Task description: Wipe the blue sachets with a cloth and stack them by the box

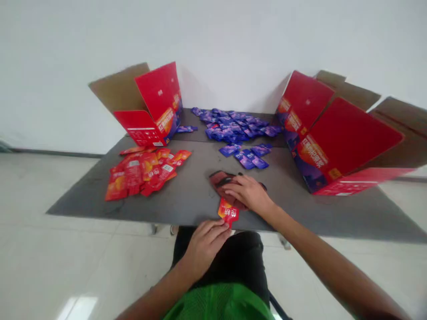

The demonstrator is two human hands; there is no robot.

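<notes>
At the table's front edge, my left hand (207,243) has its fingers closed on the narrow end of a red pouch (228,210). A brown cloth (218,178) with dark patches covers the far part of that pouch. My right hand (250,192) rests on the cloth with its fingers bent over it, apparently gripping it. The part of the pouch under the cloth is hidden. Left of my hands lies a pile of red pouches (133,174). Several purple pouches (247,158) lie just beyond the cloth.
A larger heap of purple pouches (233,124) sits at the back against the wall. An open red carton (143,124) stands at the back left, and a larger open carton (313,151) on the right. The grey table (187,204) ends just before my lap.
</notes>
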